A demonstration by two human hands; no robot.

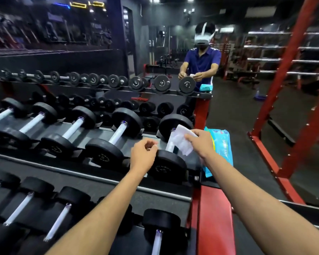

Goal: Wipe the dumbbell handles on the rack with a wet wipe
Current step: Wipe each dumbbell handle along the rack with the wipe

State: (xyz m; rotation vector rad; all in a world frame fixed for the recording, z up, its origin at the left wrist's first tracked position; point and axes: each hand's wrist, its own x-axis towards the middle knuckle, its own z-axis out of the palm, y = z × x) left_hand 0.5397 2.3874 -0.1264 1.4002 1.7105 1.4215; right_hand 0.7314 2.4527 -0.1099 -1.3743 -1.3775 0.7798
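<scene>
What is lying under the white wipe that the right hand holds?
Under the wipe lies the rightmost dumbbell's handle; only its lower part shows, the rest is covered. The right hand pinches the wipe.

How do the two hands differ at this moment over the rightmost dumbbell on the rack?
The right hand pinches a white wet wipe draped against the dumbbell handle; the left hand holds nothing, its fingers loosely curled. The left hand sits at the dumbbell's near weight head; the right hand is over the handle, beside the blue wipes pack. Both reach toward the same dumbbell.
</scene>
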